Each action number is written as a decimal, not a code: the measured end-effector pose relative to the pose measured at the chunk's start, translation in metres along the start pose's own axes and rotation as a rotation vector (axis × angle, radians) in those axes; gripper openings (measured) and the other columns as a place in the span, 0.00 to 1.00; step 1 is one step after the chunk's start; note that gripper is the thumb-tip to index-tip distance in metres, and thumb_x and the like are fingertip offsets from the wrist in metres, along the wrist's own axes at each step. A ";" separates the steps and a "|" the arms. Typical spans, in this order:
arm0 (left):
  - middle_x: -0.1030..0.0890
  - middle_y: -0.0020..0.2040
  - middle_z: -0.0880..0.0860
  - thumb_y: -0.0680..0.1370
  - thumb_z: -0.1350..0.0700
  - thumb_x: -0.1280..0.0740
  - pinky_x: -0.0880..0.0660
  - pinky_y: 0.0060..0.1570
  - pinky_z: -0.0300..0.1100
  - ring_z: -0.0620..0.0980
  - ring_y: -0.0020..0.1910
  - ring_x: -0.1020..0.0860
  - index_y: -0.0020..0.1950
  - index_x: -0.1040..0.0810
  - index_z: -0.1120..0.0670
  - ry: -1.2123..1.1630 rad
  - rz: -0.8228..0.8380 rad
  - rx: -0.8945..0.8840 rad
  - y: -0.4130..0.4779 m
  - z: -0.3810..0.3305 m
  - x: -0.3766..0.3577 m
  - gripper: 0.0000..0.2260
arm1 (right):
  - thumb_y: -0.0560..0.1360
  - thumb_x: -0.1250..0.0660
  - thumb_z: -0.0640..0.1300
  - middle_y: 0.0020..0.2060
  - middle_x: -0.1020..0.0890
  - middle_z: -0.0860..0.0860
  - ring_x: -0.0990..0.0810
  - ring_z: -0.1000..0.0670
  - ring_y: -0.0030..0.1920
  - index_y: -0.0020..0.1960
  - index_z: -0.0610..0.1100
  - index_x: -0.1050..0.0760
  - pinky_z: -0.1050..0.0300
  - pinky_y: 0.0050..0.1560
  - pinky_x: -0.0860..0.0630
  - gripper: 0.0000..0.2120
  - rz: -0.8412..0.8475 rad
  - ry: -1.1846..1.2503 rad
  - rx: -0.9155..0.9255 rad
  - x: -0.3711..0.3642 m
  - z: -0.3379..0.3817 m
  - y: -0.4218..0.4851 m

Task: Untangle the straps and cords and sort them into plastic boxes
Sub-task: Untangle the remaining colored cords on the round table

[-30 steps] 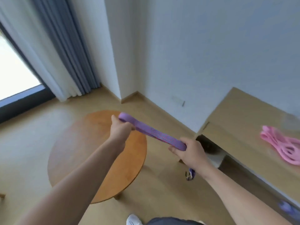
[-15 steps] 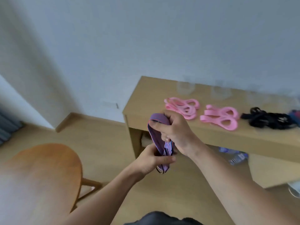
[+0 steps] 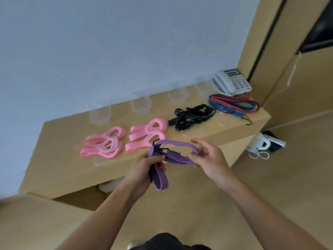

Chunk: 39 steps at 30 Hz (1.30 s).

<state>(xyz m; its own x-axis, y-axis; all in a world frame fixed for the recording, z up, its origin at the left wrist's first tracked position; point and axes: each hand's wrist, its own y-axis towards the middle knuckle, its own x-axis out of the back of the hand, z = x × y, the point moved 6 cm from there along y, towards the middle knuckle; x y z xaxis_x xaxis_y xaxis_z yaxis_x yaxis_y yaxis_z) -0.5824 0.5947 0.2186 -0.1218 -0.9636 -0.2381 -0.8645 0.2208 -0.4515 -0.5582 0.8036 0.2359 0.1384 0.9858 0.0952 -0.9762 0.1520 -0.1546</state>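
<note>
The left hand (image 3: 144,171) is closed around the purple strap (image 3: 173,156). Its fingers curl over the bunched part of the strap, and a short loop of it hangs below the fist. The right hand (image 3: 210,156) pinches the far end of the same strap between the thumb and the curled fingers, while the forefinger lies straighter above, over the top edge of the loop. Between the two hands the strap forms a flat open loop. A small dark hook or buckle shows near the left hand, too blurred to tell which.

Both forearms reach forward from the bottom of the view, the left from lower left and the right from lower right. The hands are held at about the same height, a little apart, in front of the near edge of the wooden desk (image 3: 59,170). The strap is in the air and does not touch the desk.

On the desk lie two piles of pink straps, one to the left (image 3: 105,144) and one just beside it to the right (image 3: 147,133). Further right is a tangle of black cords (image 3: 192,116), then a bundle of red and blue straps (image 3: 234,105). A row of clear plastic boxes (image 3: 141,106) stands along the wall behind them. A telephone (image 3: 232,82) sits at the right end of the desk, touching the red and blue bundle.
</note>
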 end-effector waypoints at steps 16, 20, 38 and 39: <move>0.17 0.51 0.59 0.80 0.41 0.30 0.22 0.62 0.58 0.58 0.54 0.17 0.60 0.19 0.58 -0.038 0.539 0.448 0.186 -0.004 -0.257 0.21 | 0.70 0.22 0.43 0.46 0.14 0.50 0.16 0.53 0.44 0.58 0.44 0.23 0.56 0.44 0.21 0.18 -0.178 -0.023 -0.224 0.144 -0.035 0.114; 0.16 0.59 0.53 0.79 0.45 0.32 0.23 0.60 0.42 0.48 0.60 0.19 0.73 0.26 0.61 -0.097 0.581 0.408 0.238 -0.028 -0.278 0.28 | 0.72 0.27 0.38 0.32 0.17 0.48 0.20 0.50 0.32 0.47 0.40 0.22 0.59 0.34 0.25 0.05 -0.398 -0.078 -0.305 0.184 -0.043 0.160; 0.21 0.67 0.51 0.82 0.51 0.32 0.34 0.68 0.42 0.54 0.69 0.28 0.71 0.22 0.53 1.268 -0.050 -0.401 0.305 -0.060 -0.215 0.18 | 0.77 0.35 0.61 0.68 0.31 0.48 0.28 0.44 0.64 0.78 0.49 0.43 0.49 0.60 0.27 0.35 0.163 -1.421 0.093 0.223 -0.049 0.375; 0.20 0.67 0.52 0.81 0.52 0.31 0.35 0.68 0.41 0.55 0.69 0.27 0.71 0.21 0.53 1.266 -0.088 -0.395 0.301 -0.057 -0.218 0.18 | 0.78 0.37 0.62 0.71 0.33 0.47 0.31 0.44 0.68 0.79 0.48 0.46 0.48 0.64 0.30 0.37 0.196 -1.447 0.084 0.224 -0.060 0.375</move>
<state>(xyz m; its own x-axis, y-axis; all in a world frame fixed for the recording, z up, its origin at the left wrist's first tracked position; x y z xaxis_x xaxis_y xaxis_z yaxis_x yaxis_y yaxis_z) -0.8442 0.8631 0.1840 -0.2393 -0.4941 0.8359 -0.9491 0.3006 -0.0940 -0.8837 1.0860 0.1400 -0.2303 0.0509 0.9718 -0.9730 -0.0282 -0.2292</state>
